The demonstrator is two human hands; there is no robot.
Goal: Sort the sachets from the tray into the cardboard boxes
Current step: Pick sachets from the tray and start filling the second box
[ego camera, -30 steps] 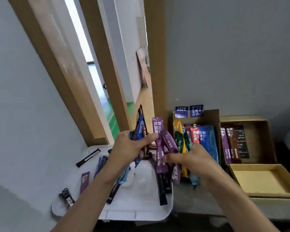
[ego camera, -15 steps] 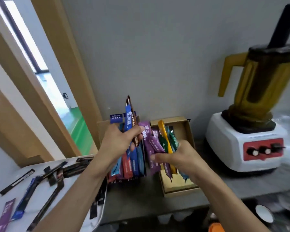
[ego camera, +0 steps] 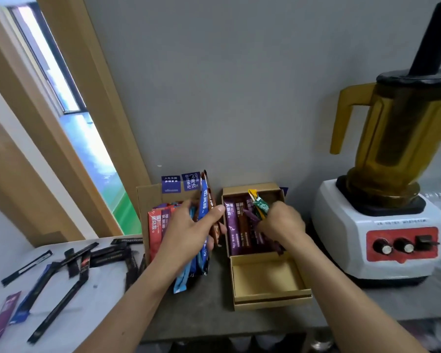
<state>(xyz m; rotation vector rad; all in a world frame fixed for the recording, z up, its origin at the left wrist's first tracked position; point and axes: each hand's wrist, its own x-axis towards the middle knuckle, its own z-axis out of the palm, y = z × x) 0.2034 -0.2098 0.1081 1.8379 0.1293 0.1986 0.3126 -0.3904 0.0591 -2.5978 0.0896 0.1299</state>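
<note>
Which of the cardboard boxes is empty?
The shallow box at the front. The box behind it, where the right hand reaches, and the stickered box on the left both hold sachets.

Drinks-prep counter; blender point(ego camera: 392, 179), coffee sachets point(ego camera: 161, 225)

Both forearms reach forward. Left hand point(ego camera: 189, 233), thumb extended, grips blue and brown sachets point(ego camera: 204, 202); right hand point(ego camera: 281, 222), beside it, fingers curled, pinches green and purple sachets point(ego camera: 261, 208).

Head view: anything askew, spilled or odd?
Nothing spilled or damaged. The loose sachets lie criss-crossed on the white tray, unsorted. The left hand grips a fanned bundle; the right hand holds mixed sachets over the small box.
</note>
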